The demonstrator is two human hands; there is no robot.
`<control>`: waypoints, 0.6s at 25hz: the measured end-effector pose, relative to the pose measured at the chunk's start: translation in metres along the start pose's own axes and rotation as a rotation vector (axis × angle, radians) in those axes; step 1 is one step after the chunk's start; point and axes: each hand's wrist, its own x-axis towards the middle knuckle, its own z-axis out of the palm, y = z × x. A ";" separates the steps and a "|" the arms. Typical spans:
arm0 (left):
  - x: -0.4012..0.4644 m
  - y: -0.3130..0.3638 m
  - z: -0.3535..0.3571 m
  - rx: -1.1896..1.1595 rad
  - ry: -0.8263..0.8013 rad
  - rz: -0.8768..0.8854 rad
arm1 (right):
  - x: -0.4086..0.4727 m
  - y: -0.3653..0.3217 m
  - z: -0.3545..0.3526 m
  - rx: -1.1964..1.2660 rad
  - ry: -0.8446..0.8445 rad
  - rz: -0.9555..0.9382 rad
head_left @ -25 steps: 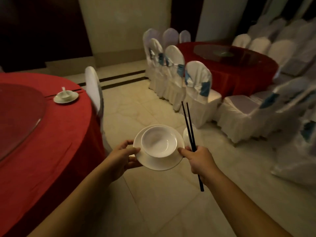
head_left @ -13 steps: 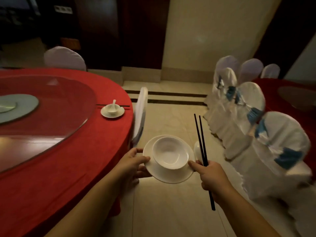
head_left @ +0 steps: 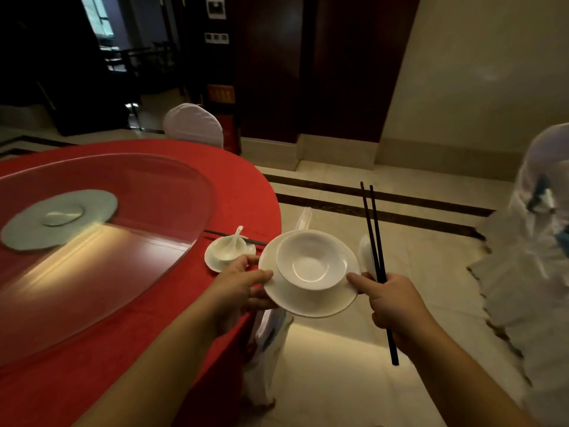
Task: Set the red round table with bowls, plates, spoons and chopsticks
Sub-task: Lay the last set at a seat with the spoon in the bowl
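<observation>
A white plate (head_left: pixel 311 298) with a white bowl (head_left: pixel 311 263) sitting on it is held in the air just past the edge of the red table (head_left: pixel 129 318), over the tiled floor (head_left: pixel 338 365). The plate is gripped on its left rim by the left hand (head_left: pixel 238 285), thumb on top and fingers curled underneath. On the other side, the rim is touched by the thumb of the right hand (head_left: pixel 391 300), which is also wrapped round a pair of black chopsticks (head_left: pixel 374 241) and what looks like a white spoon (head_left: pixel 366 254) tucked behind them. The chopsticks are held roughly upright, tips pointing away, with the lower ends sticking out below the fist.

On the table, just beside the left hand, one place is already laid: a small plate (head_left: pixel 212 257) with a bowl and spoon (head_left: pixel 237 234) in it, and a dark pair of chopsticks (head_left: pixel 255 241) lying behind it. Most of the tabletop is covered by a big glass turntable (head_left: pixel 123 241) with a pale disc at its centre.

A white-covered chair (head_left: pixel 194 123) is pushed in at the far side of the table, and another one (head_left: pixel 268 334) is seen right under the held plate, against the tablecloth. More white chair covers (head_left: pixel 529 241), blurry, are bunched at the right edge. Dark wood panelling and a cream wall are at the back.
</observation>
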 end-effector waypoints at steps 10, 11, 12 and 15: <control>0.261 0.093 0.100 -0.100 0.281 0.068 | 0.341 -0.131 -0.038 -0.119 -0.290 -0.029; 0.286 0.103 0.104 -0.103 0.309 0.071 | 0.371 -0.144 -0.034 -0.124 -0.313 -0.024; 0.310 0.112 0.106 -0.106 0.334 0.074 | 0.399 -0.155 -0.029 -0.135 -0.338 -0.020; 0.395 0.138 0.097 -0.109 0.396 0.094 | 0.493 -0.184 0.000 -0.200 -0.405 -0.031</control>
